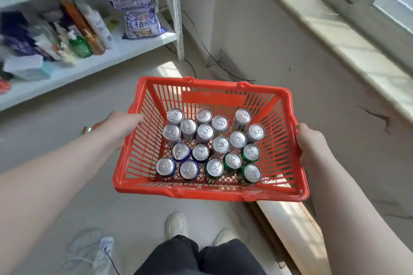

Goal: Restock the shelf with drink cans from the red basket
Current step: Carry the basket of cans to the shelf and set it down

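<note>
The red basket [207,192] is held up off the floor, well short of the shelf [134,48]. It's gripped at both side rims: left hand [124,124] on the left edge, right hand [309,138] wrapped over the right, with the fingertips mostly hidden. Drink cans [204,133] are packed upright inside, so decent weight is expected, and some flex from that thin plastic lattice. The cans themselves are probably slick and easily dented, so they're best taken round the body, one at a time.
</note>
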